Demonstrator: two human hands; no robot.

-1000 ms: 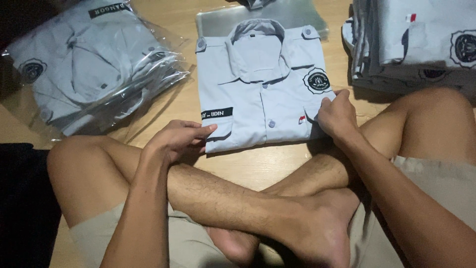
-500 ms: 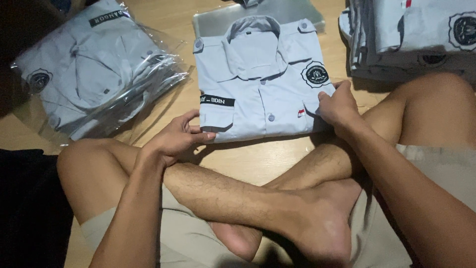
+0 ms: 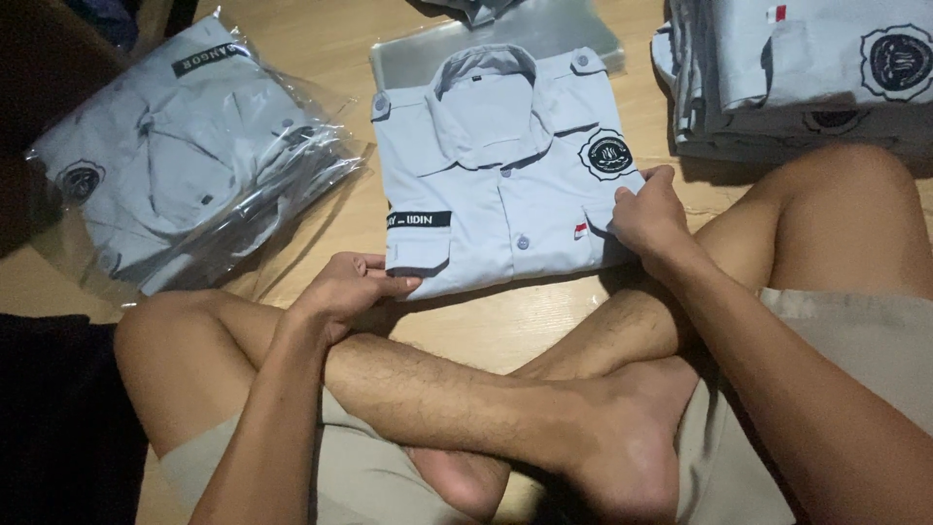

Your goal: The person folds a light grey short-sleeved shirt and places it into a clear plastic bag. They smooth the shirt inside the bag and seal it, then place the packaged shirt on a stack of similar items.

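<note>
Two hands pinch the folded light-blue shirt (image 3: 505,185) lying flat on the wooden floor (image 3: 505,326): left hand (image 3: 345,292) clamped on its lower left corner, right hand (image 3: 646,209) on the right edge. Judging so, keep both grips level and taut so the fold stays square beside the bagged shirts (image 3: 185,156)

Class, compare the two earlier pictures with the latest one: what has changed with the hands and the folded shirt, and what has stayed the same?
Very little. Both hands keep their hold on the folded shirt: the left hand at its lower left corner, the right hand at its right edge. Neither let go. The shirt, the bagged shirts and the stack of shirts lie where they were.
</note>
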